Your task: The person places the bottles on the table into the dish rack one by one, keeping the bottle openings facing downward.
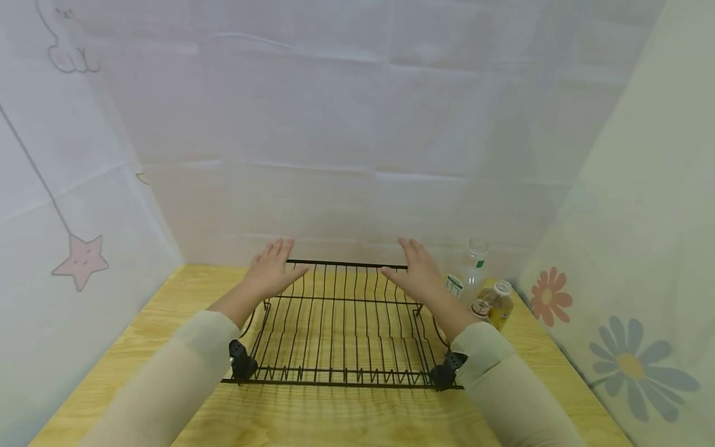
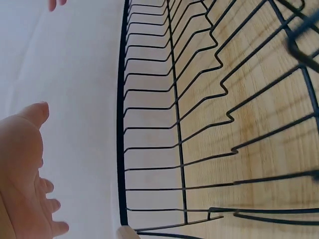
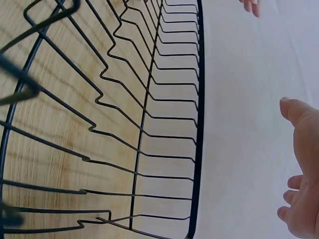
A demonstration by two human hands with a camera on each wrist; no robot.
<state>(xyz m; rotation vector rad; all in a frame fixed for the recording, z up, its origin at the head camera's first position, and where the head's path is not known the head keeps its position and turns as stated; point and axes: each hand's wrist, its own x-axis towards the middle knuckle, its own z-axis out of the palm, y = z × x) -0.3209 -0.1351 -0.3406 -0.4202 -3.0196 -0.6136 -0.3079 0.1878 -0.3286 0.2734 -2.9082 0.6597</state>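
A black wire dish rack (image 1: 346, 385) stands on the wooden table, its raised back rail toward the wall. My left hand (image 1: 270, 271) hovers above the rack's back left corner, fingers straight and thumb spread inward. Over the back right corner my right hand (image 1: 419, 275) is held the same way, palm facing the other. In the left wrist view a gap shows between the left hand (image 2: 20, 164) and the rail (image 2: 120, 124). The right wrist view likewise shows the right hand (image 3: 306, 159) apart from the rail (image 3: 199, 124). Neither hand holds anything.
Beside the right forearm stand a clear bottle (image 1: 473, 270) with a green-and-white label and a bottle of yellowish liquid (image 1: 499, 303). Another bottle's mouth (image 1: 480, 308) is partly hidden by that arm. Printed cloth walls (image 1: 357, 124) enclose the table's back and sides.
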